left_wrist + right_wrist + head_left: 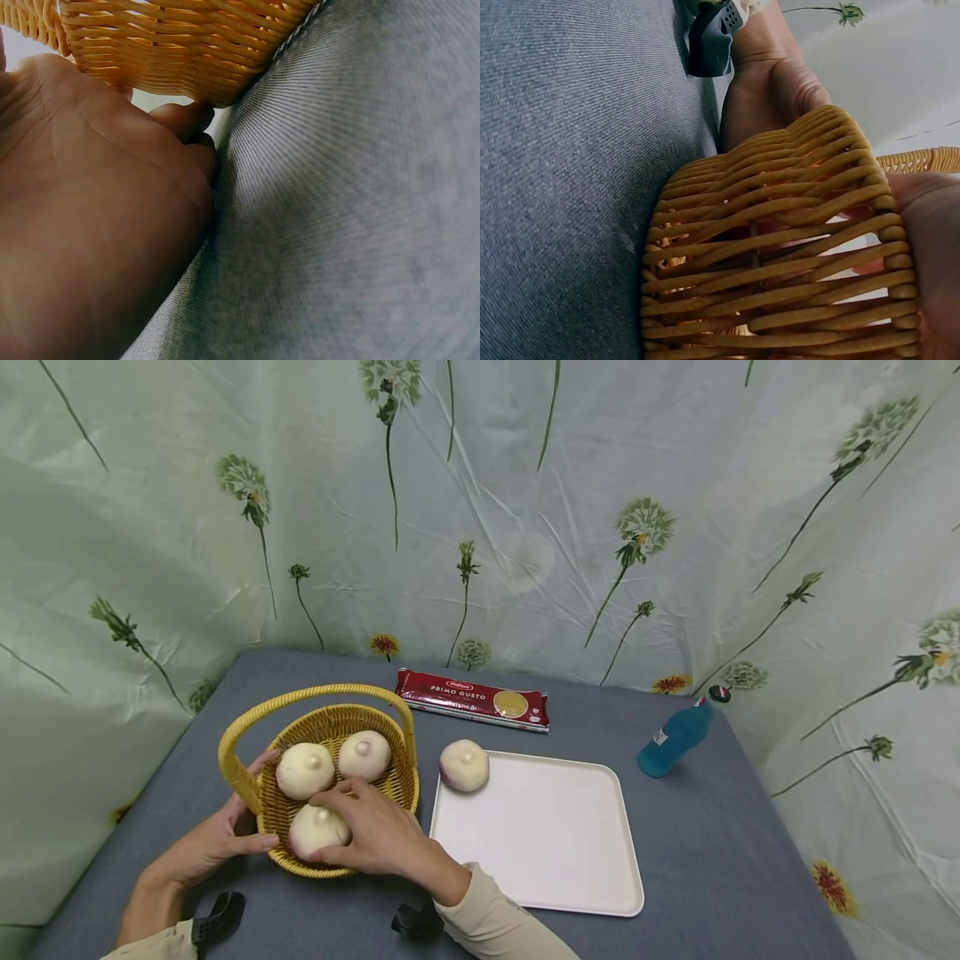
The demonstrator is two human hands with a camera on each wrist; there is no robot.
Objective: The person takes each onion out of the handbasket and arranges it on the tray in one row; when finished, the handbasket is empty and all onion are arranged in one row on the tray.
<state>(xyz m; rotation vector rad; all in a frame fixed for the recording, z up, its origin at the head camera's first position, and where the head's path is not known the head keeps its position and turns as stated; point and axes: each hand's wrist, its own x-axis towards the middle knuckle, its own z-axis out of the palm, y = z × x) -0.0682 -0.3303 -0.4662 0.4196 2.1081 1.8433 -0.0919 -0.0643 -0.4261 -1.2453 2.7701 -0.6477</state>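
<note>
A yellow wicker basket (408, 781) with an arched handle stands on the table at the left, holding three whitish turnips. My left hand (206, 847) grips its left side, thumb at the front rim and fingers around the wall; the left wrist view has the palm (97, 195) close under the weave. Inside the basket, my right hand (382, 831) reaches over the near rim and grips the front turnip (313, 832) between thumb and fingers. Behind it lie a left turnip (305, 771) and a right turnip (364, 755). In the right wrist view the basket wall (795, 255) hides the fingertips.
Right of the basket lies a white tray (547, 835), with one purple-tinged turnip (464, 766) at its far left corner. A red pasta packet (472, 699) lies behind. At the right is a blue bottle (678, 737). A floral curtain (510, 527) hangs behind the table.
</note>
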